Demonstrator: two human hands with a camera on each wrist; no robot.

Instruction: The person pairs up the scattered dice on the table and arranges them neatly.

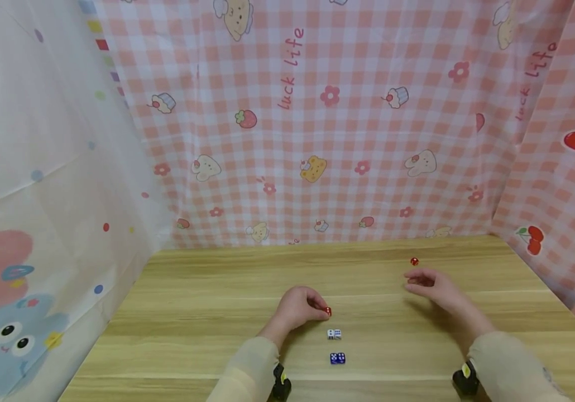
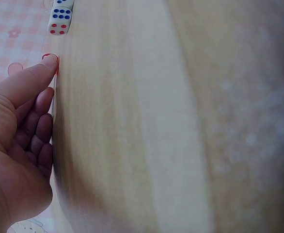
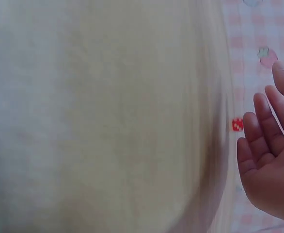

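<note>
Dice lie scattered on the desk (image 1: pixel 192 312). My left hand (image 1: pixel 297 308) pinches a red die (image 1: pixel 327 311) between thumb and fingertips, just behind the white die (image 1: pixel 334 334), with the blue die (image 1: pixel 338 358) nearer me still. My right hand (image 1: pixel 433 287) rests loose and spread, holding nothing, well right of the white die, a second red die (image 1: pixel 414 261) just beyond its fingers.

The pale, striped-grain wooden tabletop (image 1: pixel 207 312) looks smooth and matt. Pinched in the left hand's fingers (image 1: pixel 317 309), the small red translucent plastic die (image 1: pixel 327 311) shines glossily. Behind the fingers, the pink checked plastic sheet backdrop (image 1: pixel 348 139) has a faint sheen and creases.
</note>
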